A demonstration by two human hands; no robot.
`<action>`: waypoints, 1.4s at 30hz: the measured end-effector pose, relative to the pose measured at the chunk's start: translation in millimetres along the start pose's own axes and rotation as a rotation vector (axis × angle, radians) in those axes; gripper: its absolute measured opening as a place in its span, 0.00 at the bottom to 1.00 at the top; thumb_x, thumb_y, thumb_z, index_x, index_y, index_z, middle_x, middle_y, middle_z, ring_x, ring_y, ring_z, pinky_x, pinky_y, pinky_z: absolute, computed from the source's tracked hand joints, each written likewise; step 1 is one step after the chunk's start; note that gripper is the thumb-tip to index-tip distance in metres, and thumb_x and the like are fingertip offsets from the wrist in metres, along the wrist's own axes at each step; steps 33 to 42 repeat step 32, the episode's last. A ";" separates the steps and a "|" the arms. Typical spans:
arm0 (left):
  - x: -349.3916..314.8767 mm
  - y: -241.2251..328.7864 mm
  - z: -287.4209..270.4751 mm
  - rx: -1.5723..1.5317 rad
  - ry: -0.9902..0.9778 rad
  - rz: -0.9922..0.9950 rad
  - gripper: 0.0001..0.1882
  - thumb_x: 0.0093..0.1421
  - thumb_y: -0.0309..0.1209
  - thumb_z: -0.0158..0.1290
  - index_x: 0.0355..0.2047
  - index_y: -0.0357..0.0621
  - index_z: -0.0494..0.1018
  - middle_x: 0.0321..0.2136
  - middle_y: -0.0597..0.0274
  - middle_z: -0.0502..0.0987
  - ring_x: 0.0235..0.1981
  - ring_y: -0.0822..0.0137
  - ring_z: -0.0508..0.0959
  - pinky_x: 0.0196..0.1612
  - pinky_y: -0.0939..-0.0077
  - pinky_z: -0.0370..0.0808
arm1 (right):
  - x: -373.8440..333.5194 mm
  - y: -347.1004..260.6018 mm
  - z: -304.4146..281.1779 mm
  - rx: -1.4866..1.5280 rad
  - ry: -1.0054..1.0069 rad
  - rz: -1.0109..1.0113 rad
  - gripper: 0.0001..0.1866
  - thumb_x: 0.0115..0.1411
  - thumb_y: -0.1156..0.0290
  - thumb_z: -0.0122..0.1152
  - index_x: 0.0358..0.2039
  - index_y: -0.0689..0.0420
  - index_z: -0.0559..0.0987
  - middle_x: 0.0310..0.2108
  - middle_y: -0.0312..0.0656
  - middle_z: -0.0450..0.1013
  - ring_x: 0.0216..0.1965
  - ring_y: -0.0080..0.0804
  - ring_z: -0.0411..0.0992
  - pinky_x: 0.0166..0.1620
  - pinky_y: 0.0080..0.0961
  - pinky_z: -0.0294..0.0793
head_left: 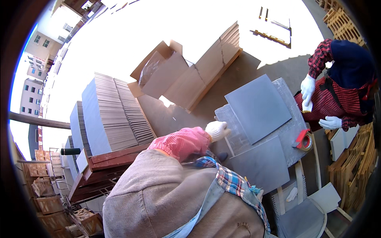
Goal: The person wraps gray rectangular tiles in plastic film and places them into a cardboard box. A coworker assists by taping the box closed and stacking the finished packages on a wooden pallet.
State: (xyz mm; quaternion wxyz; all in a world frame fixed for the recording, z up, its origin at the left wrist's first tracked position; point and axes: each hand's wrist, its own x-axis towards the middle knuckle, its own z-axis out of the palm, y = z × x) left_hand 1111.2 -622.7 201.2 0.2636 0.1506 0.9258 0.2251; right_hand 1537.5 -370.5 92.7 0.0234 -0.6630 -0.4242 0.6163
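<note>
My left hand (217,131), in a white knitted glove below a pink checked sleeve, is at the left edge of the work table (282,89). Its fingers look curled, and anything inside them is hidden. On the table lie a large grey square sheet (258,108), tilted to the table's edges, and a second grey sheet (262,163) nearer me. Of my right hand (260,194), only a pale edge shows beside my plaid apron trim; its fingers are hidden. A red tape dispenser (303,141) sits at the table's right corner.
Across the table a person in white gloves (308,89) and a red checked apron stands at the right. An open carton (160,63) and a long cardboard stack (206,65) stand ahead. Grey sheets (113,113) are stacked at left. Below right is a grey-seated chair (301,218).
</note>
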 end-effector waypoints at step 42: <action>127.3 -346.9 -372.3 0.036 0.551 -0.219 0.16 0.63 0.45 0.57 0.42 0.50 0.84 0.41 0.52 0.84 0.47 0.52 0.83 0.51 0.58 0.77 | -110.5 -144.5 342.5 -0.536 0.099 -0.661 0.32 0.70 0.53 0.57 0.67 0.61 0.68 0.68 0.52 0.65 0.67 0.48 0.66 0.69 0.42 0.62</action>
